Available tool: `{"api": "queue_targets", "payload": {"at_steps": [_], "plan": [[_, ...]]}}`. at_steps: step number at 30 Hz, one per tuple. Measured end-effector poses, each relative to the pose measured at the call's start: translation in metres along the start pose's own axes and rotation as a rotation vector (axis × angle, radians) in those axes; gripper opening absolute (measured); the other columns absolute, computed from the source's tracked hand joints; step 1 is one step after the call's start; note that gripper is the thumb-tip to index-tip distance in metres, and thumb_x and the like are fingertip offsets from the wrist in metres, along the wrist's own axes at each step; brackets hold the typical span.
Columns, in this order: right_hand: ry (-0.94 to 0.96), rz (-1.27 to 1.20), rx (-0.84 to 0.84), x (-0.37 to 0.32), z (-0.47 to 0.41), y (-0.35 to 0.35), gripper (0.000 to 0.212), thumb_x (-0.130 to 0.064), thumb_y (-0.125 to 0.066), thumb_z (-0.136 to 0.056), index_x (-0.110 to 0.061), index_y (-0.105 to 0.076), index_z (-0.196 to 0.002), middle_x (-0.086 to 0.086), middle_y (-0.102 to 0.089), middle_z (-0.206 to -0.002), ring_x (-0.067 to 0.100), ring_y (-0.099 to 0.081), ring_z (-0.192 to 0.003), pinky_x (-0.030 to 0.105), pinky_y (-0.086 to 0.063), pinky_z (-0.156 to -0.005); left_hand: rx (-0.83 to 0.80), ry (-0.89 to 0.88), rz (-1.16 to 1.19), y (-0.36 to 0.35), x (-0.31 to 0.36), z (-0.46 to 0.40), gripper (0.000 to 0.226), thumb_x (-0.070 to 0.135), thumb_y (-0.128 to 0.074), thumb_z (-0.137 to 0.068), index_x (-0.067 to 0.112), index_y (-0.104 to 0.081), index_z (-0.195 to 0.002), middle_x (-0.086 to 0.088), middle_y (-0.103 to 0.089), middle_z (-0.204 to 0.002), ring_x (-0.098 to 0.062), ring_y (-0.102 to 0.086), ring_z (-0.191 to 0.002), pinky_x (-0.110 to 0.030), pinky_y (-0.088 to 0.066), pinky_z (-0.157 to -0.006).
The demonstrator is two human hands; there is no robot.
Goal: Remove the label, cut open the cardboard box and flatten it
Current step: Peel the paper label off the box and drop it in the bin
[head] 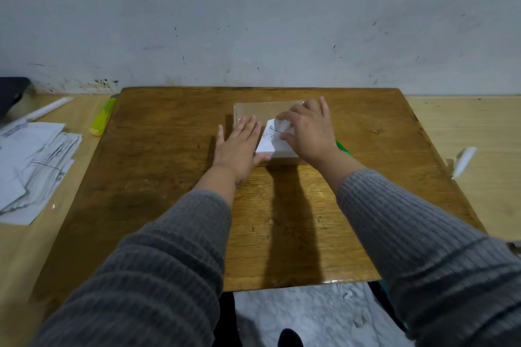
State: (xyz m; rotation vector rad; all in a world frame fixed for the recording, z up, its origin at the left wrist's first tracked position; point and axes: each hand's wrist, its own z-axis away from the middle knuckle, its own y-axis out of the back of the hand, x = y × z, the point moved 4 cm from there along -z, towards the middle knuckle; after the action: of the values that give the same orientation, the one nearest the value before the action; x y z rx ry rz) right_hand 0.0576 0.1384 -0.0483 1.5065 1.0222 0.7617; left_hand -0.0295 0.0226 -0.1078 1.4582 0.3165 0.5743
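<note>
Brown cardboard box [262,111] is seen on a darker brown, grain-streaked wooden board [174,177]. White label [272,138] with black print is seen on the box. Grey ribbed sleeves [169,262] are worn. Left of the board, a yellow-green cutter [103,117] and white papers [31,166] with black scribbles are seen on pale wood.

A small, flat brown cardboard box [260,113] lay closed toward the far middle of the wooden board, its white printed label [272,139] partly peeled, creased and lifted from the top face's near-right part.
</note>
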Motion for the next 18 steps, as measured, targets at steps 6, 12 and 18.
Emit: {"api": "queue_targets", "payload": {"at_steps": [6, 12, 18], "plan": [[0.054, 0.069, 0.027, 0.0, -0.008, -0.002, 0.025, -0.036, -0.057, -0.09, -0.028, -0.071, -0.108, -0.001, -0.055, -0.126, 0.024, -0.039, -0.125, 0.045, -0.003, -0.117, 0.009, -0.059, -0.02, 0.001, -0.006, 0.001, 0.076, 0.052, -0.038, -0.097, 0.021, 0.001, -0.155, 0.004, 0.009, -0.162, -0.014, 0.011, -0.148, -0.052, 0.001, -0.12], [0.178, 0.149, 0.033, -0.001, -0.004, -0.002, 0.024, -0.034, -0.055, -0.091, -0.022, -0.075, -0.099, -0.002, -0.063, -0.108, 0.026, -0.046, -0.118, 0.047, -0.002, -0.117, 0.017, -0.063, -0.052, -0.001, -0.009, 0.001, 0.076, 0.055, -0.035, -0.097, 0.021, 0.001, -0.155, 0.006, 0.009, -0.162, -0.011, 0.011, -0.148, -0.051, 0.003, -0.12], [0.085, 0.091, -0.031, 0.011, 0.003, 0.006, 0.029, -0.036, -0.046, -0.096, -0.026, -0.071, -0.106, -0.009, -0.068, -0.106, 0.02, -0.044, -0.113, 0.044, -0.007, -0.115, -0.041, -0.042, -0.069, 0.002, -0.008, -0.007, 0.076, 0.054, -0.036, -0.097, 0.023, 0.003, -0.155, 0.007, 0.011, -0.162, -0.011, 0.011, -0.148, -0.055, 0.0, -0.119]]}}
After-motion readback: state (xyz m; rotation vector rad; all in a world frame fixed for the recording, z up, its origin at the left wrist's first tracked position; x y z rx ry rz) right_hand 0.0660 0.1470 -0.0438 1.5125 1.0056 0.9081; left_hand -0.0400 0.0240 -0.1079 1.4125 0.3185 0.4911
